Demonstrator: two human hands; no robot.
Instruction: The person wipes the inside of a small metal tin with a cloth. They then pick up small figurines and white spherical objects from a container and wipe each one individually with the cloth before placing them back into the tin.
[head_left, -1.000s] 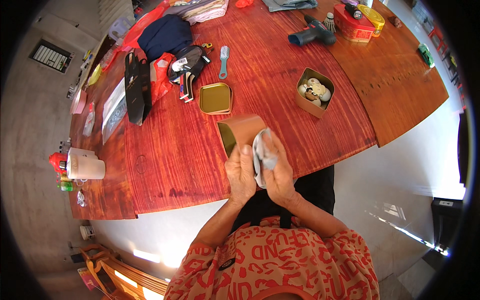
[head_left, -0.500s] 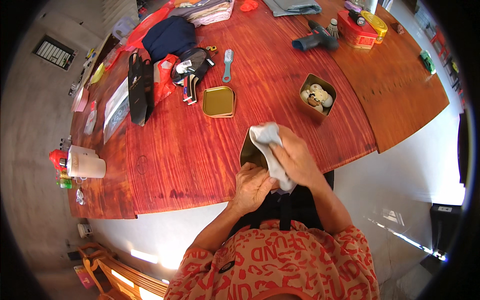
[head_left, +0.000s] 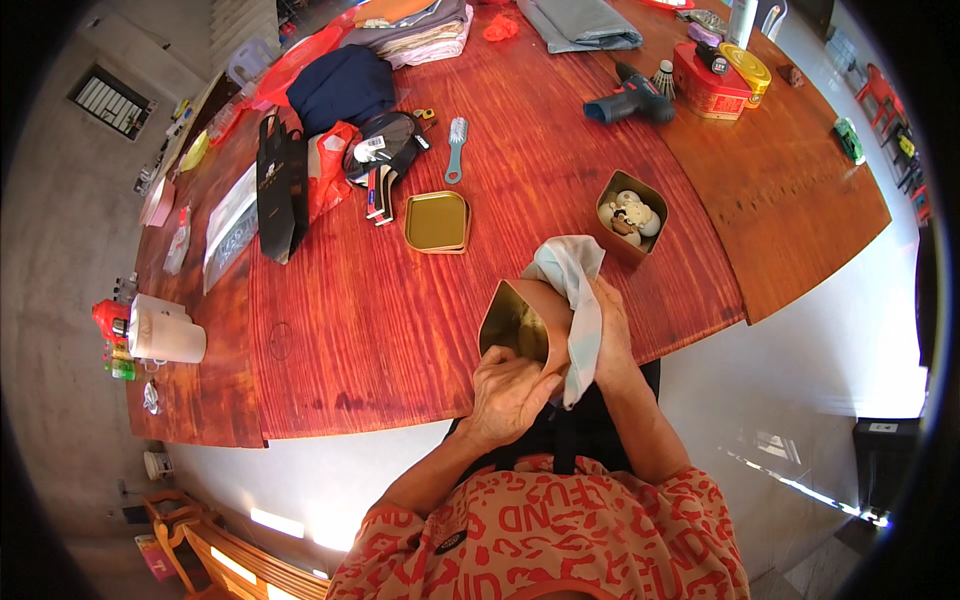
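An open copper-coloured tin [head_left: 548,302] is tilted in front of me at the table's near edge, its gold inside facing left. My left hand [head_left: 508,396] is closed on the rim nearest me, with the thumb outside. A pale, thin cloth [head_left: 575,285] drapes over the tin's right side. My right hand [head_left: 614,330] is behind that cloth and presses it against the outer wall; part of its fingers is hidden. Beyond my right hand stands a second tin [head_left: 630,253] with several whitish round pieces inside. Gold-toned square lids [head_left: 437,221] lie stacked to the left.
On the wooden table [head_left: 350,330] lie a teal-handled brush [head_left: 455,150], a black paper bag [head_left: 282,190] and dark clothing [head_left: 342,88]. A cordless drill [head_left: 630,97], a shuttlecock [head_left: 664,78] and a red tin box [head_left: 708,85] are at the far right. A white jug [head_left: 168,330] stands left.
The cloth has moved from the tin's mouth to its outer right side, with my right hand lower behind it. The tin's opening shows more now. My left hand keeps its hold.
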